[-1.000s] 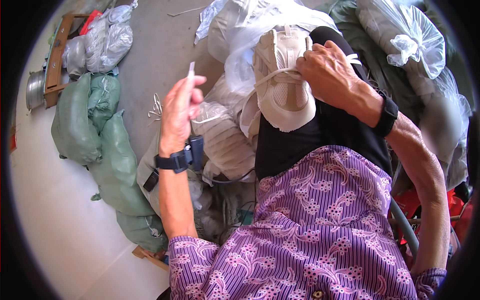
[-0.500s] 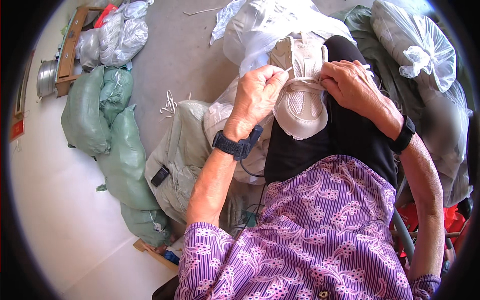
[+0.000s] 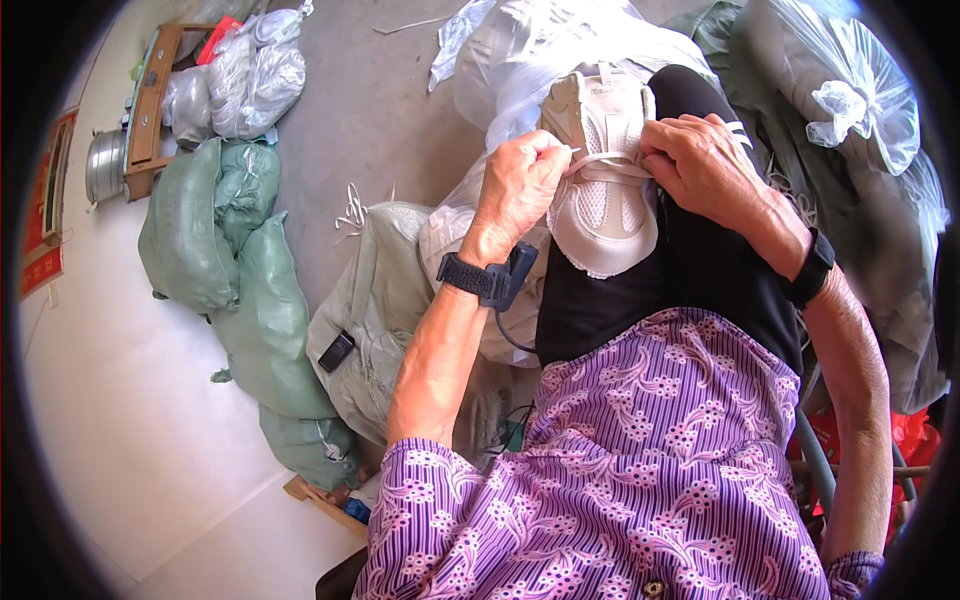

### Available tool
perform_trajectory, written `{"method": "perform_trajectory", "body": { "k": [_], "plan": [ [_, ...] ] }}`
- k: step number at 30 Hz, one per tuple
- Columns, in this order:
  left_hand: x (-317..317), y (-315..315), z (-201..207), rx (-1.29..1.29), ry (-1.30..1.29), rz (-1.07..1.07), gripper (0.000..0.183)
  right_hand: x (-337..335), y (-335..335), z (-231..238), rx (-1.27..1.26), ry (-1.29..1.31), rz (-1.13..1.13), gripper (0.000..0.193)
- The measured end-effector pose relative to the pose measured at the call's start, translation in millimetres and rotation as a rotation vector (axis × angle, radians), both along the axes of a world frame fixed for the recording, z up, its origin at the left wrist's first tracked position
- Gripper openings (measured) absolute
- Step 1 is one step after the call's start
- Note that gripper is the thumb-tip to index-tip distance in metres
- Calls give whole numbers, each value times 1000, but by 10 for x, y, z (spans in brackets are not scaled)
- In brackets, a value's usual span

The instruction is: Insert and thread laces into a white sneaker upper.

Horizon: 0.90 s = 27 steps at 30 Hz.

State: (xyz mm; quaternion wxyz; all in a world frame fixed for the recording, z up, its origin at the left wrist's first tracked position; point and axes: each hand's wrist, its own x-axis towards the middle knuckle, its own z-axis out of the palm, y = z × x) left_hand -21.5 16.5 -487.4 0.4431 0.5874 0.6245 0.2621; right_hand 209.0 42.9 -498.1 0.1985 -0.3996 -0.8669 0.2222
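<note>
A cream shoe upper point(image 3: 604, 225), with mesh panels and no sole in sight, lies on my black-trousered thigh with its toe toward me. At its left edge my left hand point(image 3: 520, 185) is closed in a pinch on a pale shoelace point(image 3: 590, 160), whose tip shows by the thumb. The lace crosses the front of the tongue point(image 3: 608, 105) toward the other side. There my right hand point(image 3: 700, 165) is closed at the upper's right edge, its fingertips bent at the lace. What exactly the right fingertips grip is partly hidden behind the fingers.
A white plastic bag point(image 3: 540, 50) lies beyond the shoe upper. At my left stand a pale woven sack point(image 3: 370, 290) with a small black device point(image 3: 337, 352) on it, and green sacks point(image 3: 270, 310) along the wall. Wrapped bundles point(image 3: 850, 90) are piled at the right.
The left hand has moved slightly closer to the lacing, and less of the lace tip sticks out. The right hand stays at the shoe upper. The whole view has shifted slightly.
</note>
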Motion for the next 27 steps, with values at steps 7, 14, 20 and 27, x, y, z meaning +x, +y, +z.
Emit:
{"method": "perform_trajectory", "body": {
  "k": [7, 14, 20, 27],
  "plan": [
    [186, 94, 89, 245, 370, -103, 20, -16, 6, -14, -3, 0, -18, 12],
    [251, 122, -18, 405, 396, -81, 19, -26, 10, 29, 20, -59, 1, 11],
    [383, 80, 64, 514, 558, -177, 18, -37, 48, 31, 13, -63, 31, 9],
    [89, -49, -197, 197, 27, 55, 29, -47, 118, 263, -132, -121, 72, 13]
  ]
}}
